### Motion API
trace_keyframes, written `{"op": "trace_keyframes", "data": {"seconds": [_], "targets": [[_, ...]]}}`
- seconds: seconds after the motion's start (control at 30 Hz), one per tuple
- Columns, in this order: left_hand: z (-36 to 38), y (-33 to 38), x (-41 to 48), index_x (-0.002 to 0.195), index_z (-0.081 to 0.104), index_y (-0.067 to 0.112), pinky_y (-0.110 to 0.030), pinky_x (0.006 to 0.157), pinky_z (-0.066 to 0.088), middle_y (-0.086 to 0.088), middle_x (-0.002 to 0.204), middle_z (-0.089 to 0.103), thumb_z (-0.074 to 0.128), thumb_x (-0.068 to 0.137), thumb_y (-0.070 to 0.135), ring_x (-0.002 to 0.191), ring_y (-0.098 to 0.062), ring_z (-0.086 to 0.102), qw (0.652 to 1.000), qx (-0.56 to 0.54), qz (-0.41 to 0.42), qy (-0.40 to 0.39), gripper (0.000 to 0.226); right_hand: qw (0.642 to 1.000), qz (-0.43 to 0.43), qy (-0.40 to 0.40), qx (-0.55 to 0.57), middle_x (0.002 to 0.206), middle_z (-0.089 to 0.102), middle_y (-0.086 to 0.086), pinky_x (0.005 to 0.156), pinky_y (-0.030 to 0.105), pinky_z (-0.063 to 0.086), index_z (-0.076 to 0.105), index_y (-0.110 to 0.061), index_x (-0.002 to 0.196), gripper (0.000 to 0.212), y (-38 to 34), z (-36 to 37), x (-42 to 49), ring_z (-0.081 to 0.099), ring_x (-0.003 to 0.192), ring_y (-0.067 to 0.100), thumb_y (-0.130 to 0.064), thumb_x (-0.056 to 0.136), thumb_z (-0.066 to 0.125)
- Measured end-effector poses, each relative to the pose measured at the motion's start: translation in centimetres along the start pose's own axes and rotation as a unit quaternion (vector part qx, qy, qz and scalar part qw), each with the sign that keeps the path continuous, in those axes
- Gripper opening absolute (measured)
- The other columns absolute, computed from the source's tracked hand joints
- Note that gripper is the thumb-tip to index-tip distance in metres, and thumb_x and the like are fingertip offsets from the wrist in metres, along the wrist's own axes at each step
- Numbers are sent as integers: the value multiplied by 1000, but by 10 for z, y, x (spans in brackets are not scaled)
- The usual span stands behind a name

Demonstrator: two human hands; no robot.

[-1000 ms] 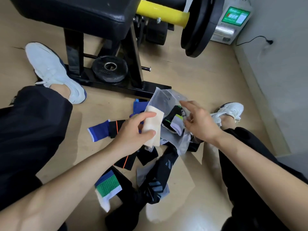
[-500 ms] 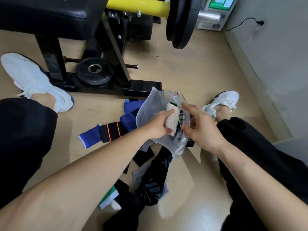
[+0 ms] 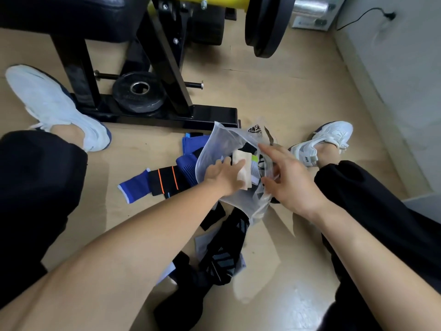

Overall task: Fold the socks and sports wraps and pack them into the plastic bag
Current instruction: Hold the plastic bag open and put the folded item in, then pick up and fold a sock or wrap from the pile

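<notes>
Grips cream roll (image 3: pixel 244 168) with left hand (image 3: pixel 225 174), fingers curled round it. Holds roll inside mouth of bag (image 3: pixel 213 149), against dark folded items already in there. Pinches near rim of bag with right hand (image 3: pixel 290 181), index finger stretched out along rim, thumb lower down on plastic. Stands bag mouth-up on floor (image 3: pixel 286 91), between both legs. Lying loose on floor just left of bag: blue wrap (image 3: pixel 133 188) and black wrap (image 3: pixel 163 181) with orange stripes, touching each other. Nearer than bag: black socks (image 3: pixel 224 249) in loose heap, partly under left forearm. Beyond bag: black bench frame (image 3: pixel 171 60).
</notes>
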State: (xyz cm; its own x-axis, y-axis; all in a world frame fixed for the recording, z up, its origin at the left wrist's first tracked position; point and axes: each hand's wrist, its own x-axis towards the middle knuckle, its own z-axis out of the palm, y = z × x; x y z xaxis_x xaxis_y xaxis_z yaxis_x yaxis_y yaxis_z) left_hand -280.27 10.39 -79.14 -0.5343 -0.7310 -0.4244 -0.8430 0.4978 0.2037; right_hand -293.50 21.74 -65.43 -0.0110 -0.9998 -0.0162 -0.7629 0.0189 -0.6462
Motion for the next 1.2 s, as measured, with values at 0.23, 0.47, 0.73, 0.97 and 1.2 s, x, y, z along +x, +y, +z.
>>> {"op": "trace_keyframes", "data": {"seconds": [0.23, 0.47, 0.73, 0.97, 1.2], "targets": [[-14, -26, -63, 152, 40, 27, -41, 91, 48, -3, 143, 49, 48, 99, 53, 125, -29, 52, 986, -59, 99, 122, 59, 999, -22, -25, -19, 126, 43, -16, 79, 15, 44, 46, -22, 147, 71, 7, 10, -1, 56, 80, 3, -2, 83, 72], [37, -49, -164, 85, 59, 24, -34, 55, 46, 8, 80, 54, 54, 88, 44, 81, -19, 59, 950, -91, 170, 245, 21, 998, -38, -41, -34, 128, 48, -7, 76, 23, 50, 56, -17, 137, 59, 8, 18, -4, 62, 76, 13, -7, 82, 74], [106, -17, -152, 109, 60, 20, -35, 73, 49, -5, 108, 70, 64, 86, 59, 104, -31, 67, 995, -81, -41, -31, 45, 997, -33, -48, -46, 115, 51, -12, 75, 22, 50, 65, -17, 126, 45, 13, 21, -10, 56, 76, 0, -11, 83, 77], [83, -26, -163, 84, 61, 32, -27, 67, 45, 13, 80, 66, 73, 83, 36, 81, -15, 64, 982, -190, -10, 12, 12, 985, -87, 3, -146, 119, 54, 8, 81, 38, 52, 67, -16, 124, 47, 12, 22, -12, 57, 98, 29, -18, 79, 80], [12, -51, -193, 77, 63, 29, -23, 71, 52, 16, 69, 65, 80, 80, 18, 66, -2, 60, 936, -349, 49, -5, 20, 985, -141, -58, -76, 106, 58, 1, 84, 41, 52, 68, -17, 120, 40, -13, 30, -24, 56, 91, 19, -24, 82, 79]]}}
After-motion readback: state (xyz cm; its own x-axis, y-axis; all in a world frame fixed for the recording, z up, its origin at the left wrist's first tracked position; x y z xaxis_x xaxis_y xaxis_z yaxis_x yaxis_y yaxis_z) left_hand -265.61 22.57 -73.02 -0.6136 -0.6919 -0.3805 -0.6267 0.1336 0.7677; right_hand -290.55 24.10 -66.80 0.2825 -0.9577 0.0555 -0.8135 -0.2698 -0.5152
